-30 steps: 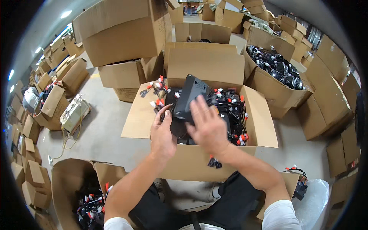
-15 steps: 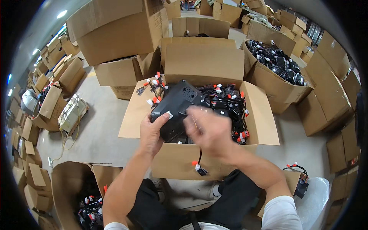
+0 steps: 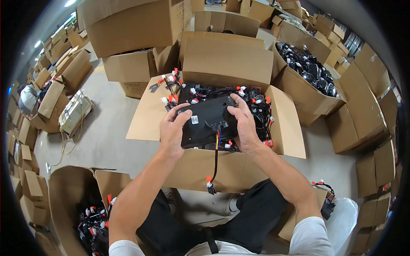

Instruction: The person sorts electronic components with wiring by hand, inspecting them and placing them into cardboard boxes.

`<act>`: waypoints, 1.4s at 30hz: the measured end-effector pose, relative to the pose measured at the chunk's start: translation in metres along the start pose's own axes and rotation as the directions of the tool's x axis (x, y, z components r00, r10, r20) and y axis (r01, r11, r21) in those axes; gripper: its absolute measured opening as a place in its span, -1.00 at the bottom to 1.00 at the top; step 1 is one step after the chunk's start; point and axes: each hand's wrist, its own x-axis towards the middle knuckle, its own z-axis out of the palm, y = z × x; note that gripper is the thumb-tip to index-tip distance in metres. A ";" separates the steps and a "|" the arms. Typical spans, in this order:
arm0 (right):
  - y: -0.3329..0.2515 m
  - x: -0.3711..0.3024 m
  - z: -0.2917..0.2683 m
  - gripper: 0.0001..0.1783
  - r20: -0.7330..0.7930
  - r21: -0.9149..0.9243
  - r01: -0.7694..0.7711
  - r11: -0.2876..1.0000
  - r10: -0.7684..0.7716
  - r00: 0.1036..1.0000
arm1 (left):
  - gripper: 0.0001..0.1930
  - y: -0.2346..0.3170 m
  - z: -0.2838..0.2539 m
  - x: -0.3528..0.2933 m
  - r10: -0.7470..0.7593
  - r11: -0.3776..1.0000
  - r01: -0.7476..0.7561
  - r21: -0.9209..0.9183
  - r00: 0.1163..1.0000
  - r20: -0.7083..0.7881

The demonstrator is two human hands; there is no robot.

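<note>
A flat black plastic device housing (image 3: 208, 121) with a small white label is held level over the open carton in front of me. Around its left end my left hand (image 3: 174, 128) is closed, thumb on top. My right hand (image 3: 243, 121) grips the right end the same way. From the middle of the housing a cable (image 3: 216, 160) with coloured wires hangs over the carton's near flap, ending in a white and orange connector (image 3: 210, 186). Below the housing, the cardboard carton (image 3: 228, 59) is full of black parts and cables (image 3: 260, 115) with white and orange plugs.
At the lower left stands a box of similar cabled parts (image 3: 94, 226). A carton heaped with black parts (image 3: 307, 68) is at the back right. Clear plastic wrap (image 3: 344, 222) lies at the lower right. Stacked cartons (image 3: 132, 34) rise at the back left, near a pale machine (image 3: 77, 113).
My right hand has moved from the housing's middle to its right end and now grips it. The housing has turned level, and its cable hangs straight down in view.
</note>
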 end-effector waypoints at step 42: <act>-0.043 -0.019 -0.012 -0.48 0.408 -0.723 0.552 0.415 -0.389 0.826 | -0.30 0.011 -0.007 -0.016 -0.329 0.883 0.175 0.436 0.893 0.307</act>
